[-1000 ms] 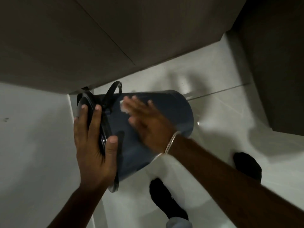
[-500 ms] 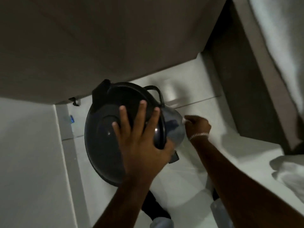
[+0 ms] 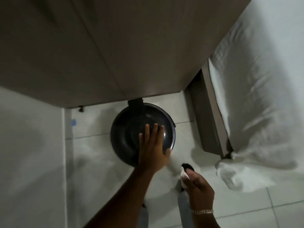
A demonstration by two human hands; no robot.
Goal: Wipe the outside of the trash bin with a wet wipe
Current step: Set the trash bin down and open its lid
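Pale tiled floor (image 3: 92, 162), carrying the dark trash bin (image 3: 125, 137) upright beside the wall, white bedding (image 3: 238, 175) pooling nearby.

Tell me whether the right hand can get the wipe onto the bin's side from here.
Probably yes: the right hand holds the wet wipe just beside the trash bin, nothing between them; the left hand rests on the lid.

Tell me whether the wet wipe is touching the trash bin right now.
Apart. The head view shows the wet wipe pinched in the right hand, with pale floor between it and the trash bin. Only the left hand rests on the lid.
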